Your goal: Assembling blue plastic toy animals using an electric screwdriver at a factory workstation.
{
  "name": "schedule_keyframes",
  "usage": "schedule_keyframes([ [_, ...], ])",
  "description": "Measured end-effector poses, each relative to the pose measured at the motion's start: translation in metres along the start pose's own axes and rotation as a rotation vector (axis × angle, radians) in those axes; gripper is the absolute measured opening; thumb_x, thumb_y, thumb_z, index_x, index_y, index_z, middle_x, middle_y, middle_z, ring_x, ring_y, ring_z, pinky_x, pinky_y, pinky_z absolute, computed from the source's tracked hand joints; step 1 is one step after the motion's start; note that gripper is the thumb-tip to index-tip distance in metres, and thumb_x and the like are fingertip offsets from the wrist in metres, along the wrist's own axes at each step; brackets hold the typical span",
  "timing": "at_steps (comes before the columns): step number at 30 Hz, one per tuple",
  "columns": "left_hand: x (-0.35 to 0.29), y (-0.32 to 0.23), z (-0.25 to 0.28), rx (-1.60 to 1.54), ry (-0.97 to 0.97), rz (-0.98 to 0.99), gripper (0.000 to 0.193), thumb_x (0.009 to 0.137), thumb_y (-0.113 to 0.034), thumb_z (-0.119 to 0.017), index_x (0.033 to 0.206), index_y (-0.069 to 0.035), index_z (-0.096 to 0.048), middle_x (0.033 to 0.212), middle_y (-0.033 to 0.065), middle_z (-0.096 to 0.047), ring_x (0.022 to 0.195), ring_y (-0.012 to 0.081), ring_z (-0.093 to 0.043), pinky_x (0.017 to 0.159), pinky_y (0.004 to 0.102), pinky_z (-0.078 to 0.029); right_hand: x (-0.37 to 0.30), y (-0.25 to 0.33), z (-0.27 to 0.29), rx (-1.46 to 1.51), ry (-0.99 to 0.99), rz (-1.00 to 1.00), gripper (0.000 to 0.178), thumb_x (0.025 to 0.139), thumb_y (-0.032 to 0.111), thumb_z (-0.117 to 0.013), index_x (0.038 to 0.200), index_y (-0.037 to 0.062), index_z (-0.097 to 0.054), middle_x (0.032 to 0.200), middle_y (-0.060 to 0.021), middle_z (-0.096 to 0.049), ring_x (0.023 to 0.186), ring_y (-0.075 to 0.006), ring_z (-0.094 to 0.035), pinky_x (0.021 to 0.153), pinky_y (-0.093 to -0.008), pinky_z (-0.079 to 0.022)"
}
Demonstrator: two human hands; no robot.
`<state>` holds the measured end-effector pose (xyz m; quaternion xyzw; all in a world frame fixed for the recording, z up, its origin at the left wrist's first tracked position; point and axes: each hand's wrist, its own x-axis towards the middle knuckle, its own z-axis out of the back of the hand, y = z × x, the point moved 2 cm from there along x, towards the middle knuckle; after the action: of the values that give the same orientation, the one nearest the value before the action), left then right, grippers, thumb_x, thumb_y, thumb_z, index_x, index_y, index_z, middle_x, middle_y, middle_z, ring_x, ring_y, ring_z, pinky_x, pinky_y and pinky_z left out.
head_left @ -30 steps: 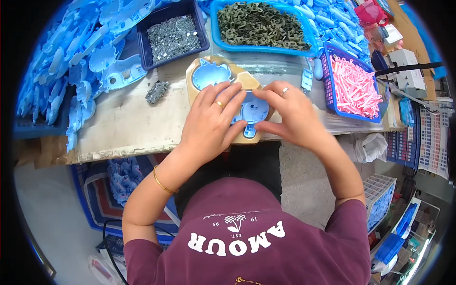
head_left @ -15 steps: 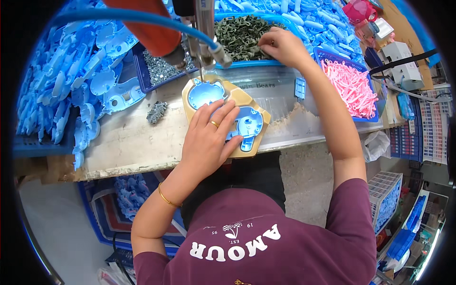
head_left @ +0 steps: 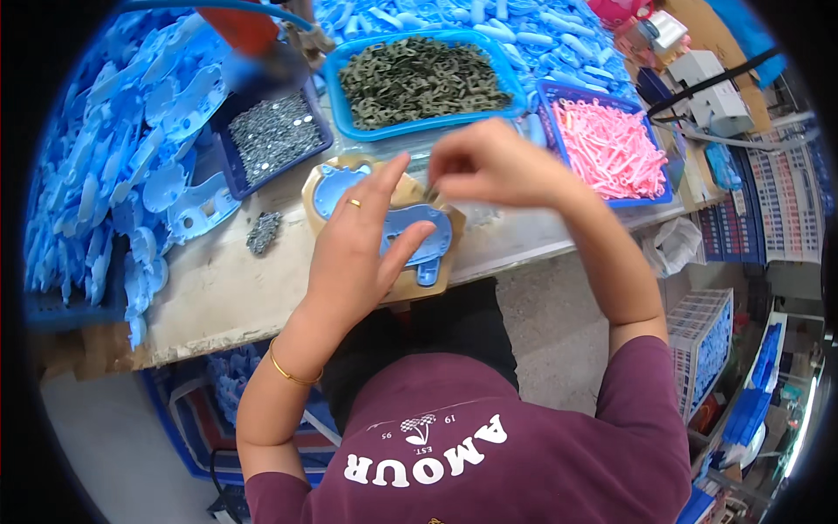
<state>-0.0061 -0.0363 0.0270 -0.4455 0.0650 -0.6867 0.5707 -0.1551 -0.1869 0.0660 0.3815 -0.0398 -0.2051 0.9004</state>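
Note:
A tan fixture (head_left: 318,206) on the bench near me cradles a blue plastic shell (head_left: 428,229) with a rounded body and a short leg-like tab. My left hand (head_left: 349,249) hovers over the fixture's left side, fingers stretched and thumb apart, gripping nothing. Over the fixture's right upper edge, my right hand (head_left: 497,166) is pinched and slightly blurred. A small dark green piece (head_left: 431,192) shows partly at its fingertips; its exact shape is unclear. Beyond the hands, a light blue tray (head_left: 358,135) holds many dark green plastic pieces (head_left: 419,79).
Small screws fill a dark blue tray (head_left: 240,188); a screw cluster (head_left: 264,233) lies on the bench. Blue shells (head_left: 113,148) are heaped left, more blue parts (head_left: 559,35) behind. Pink pieces (head_left: 607,148) fill a right-hand basket. A blurred red power screwdriver (head_left: 240,31) hangs upper left.
My right hand has come from the green pieces' tray toward me, over the fixture. The left hand's fingers have lifted off the shell. The whole view has shifted, and the screwdriver sits farther up and left.

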Motion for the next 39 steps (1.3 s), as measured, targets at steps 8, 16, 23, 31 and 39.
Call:
schedule_keyframes([
  [8,-0.011,0.006,-0.003,-0.364,0.109,0.349,0.018,0.095,-0.009,-0.070,0.110,0.001,-0.069,0.096,0.0094,-0.074,0.086,0.0184,-0.074,0.077,0.0297,-0.057,-0.055,-0.034,0.027,0.055,-0.310,-0.179,0.020,0.093,0.015,-0.071,0.104,-0.0011,-0.073,0.085,-0.0080,-0.073,0.078,-0.0142,-0.069,0.072,-0.0296,-0.055],
  [16,-0.009,0.020,0.000,-0.797,0.093,0.696,0.023,0.099,-0.012,-0.067,0.114,0.005,-0.069,0.101,0.0098,-0.073,0.092,0.0162,-0.073,0.080,0.0263,-0.059,-0.096,-0.165,0.078,-0.519,-0.474,-0.461,0.023,0.087,0.019,-0.074,0.101,-0.0003,-0.074,0.090,-0.0158,-0.073,0.082,-0.0259,-0.071,0.076,-0.0358,-0.055],
  [23,-0.004,0.025,0.002,-0.911,0.103,0.821,0.032,0.103,-0.015,-0.061,0.126,0.007,-0.065,0.111,0.0125,-0.071,0.101,0.0191,-0.073,0.087,0.0269,-0.059,-0.103,-0.193,0.113,0.019,-0.786,-0.348,0.019,0.102,0.015,-0.061,0.117,0.0030,-0.061,0.091,-0.0039,-0.069,0.086,-0.0102,-0.065,0.076,-0.0261,-0.051],
  [31,-0.009,0.037,0.001,-0.922,0.131,0.776,0.031,0.101,-0.009,-0.062,0.128,0.007,-0.061,0.107,0.0140,-0.072,0.102,0.0176,-0.073,0.087,0.0259,-0.058,-0.048,-0.061,0.051,0.069,-0.470,0.041,0.028,0.103,0.008,-0.056,0.130,0.0038,-0.063,0.108,-0.0042,-0.069,0.100,-0.0116,-0.065,0.090,-0.0273,-0.051],
  [39,-0.009,0.033,0.010,-0.777,0.252,0.677,0.023,0.101,-0.013,-0.064,0.118,0.001,-0.071,0.098,0.0069,-0.075,0.090,0.0109,-0.072,0.075,0.0232,-0.057,-0.019,0.027,-0.027,0.019,-0.104,0.236,0.015,0.096,0.003,-0.066,0.111,0.0039,-0.069,0.100,-0.0050,-0.069,0.092,-0.0121,-0.066,0.078,-0.0265,-0.054],
])
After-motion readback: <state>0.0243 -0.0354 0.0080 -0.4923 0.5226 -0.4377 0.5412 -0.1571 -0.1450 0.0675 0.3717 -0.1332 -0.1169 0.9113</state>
